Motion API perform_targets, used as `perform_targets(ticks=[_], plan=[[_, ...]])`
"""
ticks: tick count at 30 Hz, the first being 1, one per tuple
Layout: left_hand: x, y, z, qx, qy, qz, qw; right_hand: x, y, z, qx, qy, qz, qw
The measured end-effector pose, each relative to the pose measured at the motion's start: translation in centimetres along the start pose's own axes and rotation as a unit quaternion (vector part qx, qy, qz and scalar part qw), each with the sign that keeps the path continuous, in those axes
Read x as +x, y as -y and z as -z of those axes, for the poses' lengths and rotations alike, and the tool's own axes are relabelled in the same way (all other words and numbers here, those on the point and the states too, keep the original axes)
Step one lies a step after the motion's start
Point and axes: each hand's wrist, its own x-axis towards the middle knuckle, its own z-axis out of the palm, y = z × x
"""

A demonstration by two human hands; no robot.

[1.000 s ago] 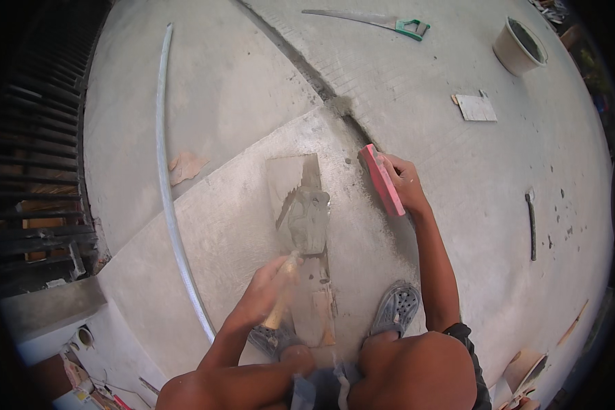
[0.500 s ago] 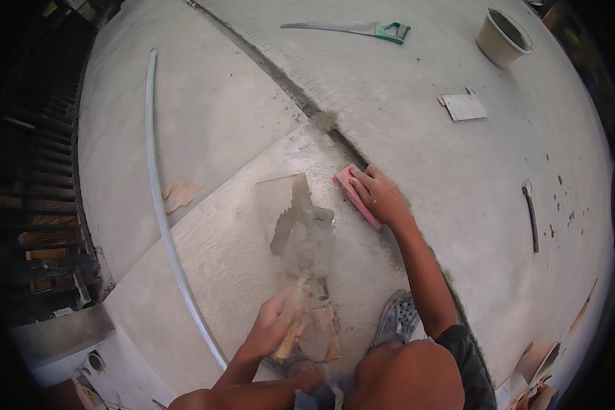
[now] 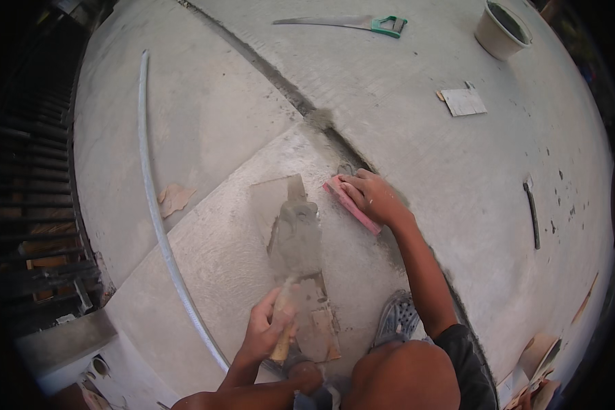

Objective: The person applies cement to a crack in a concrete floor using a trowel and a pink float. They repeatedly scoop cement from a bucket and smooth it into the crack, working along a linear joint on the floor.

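Note:
My left hand point(image 3: 268, 324) is closed round the pale wooden handle of a trowel point(image 3: 280, 348). The trowel's far end is over wet grey mortar point(image 3: 297, 236), and its blade is hard to tell from the mortar. The mortar lies on a long flat board point(image 3: 323, 345) stretching away from my feet. My right hand point(image 3: 376, 196) grips a pink rectangular block point(image 3: 352, 205), fingers over its top. The block is tilted on the floor beside the dark groove point(image 3: 346, 147). A small grey smear point(image 3: 346, 169) shows just beyond the block.
A long pale strip point(image 3: 150, 164) lies on the left beside a torn brown scrap point(image 3: 176, 199). At the far side are a green-handled saw point(image 3: 389, 26) and a bucket point(image 3: 500, 33). A white plate point(image 3: 463, 102) and dark-handled tool point(image 3: 531, 215) lie right; dark bars point(image 3: 31, 178) edge the left.
My right hand and the pink block have shifted slightly left, and a grey smear now shows beyond the block. My left hand has moved slightly left and down with the trowel.

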Motion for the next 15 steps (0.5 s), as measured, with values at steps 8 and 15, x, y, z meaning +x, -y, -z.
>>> perform_targets(ticks=[8,15], plan=[[0.6,0.4,0.2,0.027,0.012,-0.005,1.0,1.9,1.2,-1.7,-0.07,-0.137,-0.014,0.988],[0.6,-0.3,-0.2,-0.01,-0.024,-0.006,1.0,1.1,2.0,-2.5,-0.05,-0.116,0.025,0.992]])
